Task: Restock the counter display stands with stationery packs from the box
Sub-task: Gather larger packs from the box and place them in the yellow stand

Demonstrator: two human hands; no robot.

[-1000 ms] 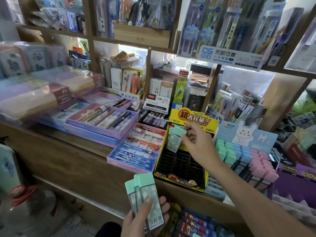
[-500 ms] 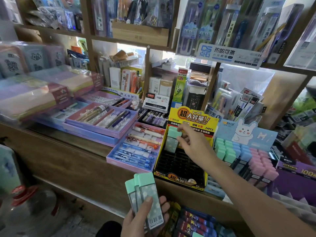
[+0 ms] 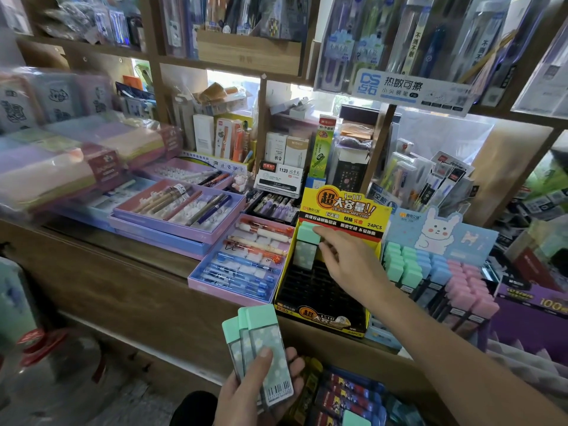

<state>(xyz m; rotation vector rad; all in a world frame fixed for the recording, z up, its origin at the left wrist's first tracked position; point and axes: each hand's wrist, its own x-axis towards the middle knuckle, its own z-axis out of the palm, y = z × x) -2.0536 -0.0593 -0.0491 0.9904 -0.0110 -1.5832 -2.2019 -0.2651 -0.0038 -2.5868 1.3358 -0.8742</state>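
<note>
A yellow-and-black display stand sits on the wooden counter, its black slot grid mostly bare. One mint-capped stationery pack stands upright in the stand's top-left slot. My right hand is on it, index finger over the cap and thumb against its side. Below the counter edge, my left hand grips a fanned stack of mint-capped packs with daisy print and a barcode. The source box lies low, partly hidden behind my left hand.
Right of the stand is a bunny-header stand full of mint, blue and pink packs. To the left lies a pink tray of pens, with more pen trays beyond it. Crowded shelves rise behind.
My right hand carried the mint pack from above the grid to the stand's top-left slot and lowered it in upright. The left hand with its stack stayed still.
</note>
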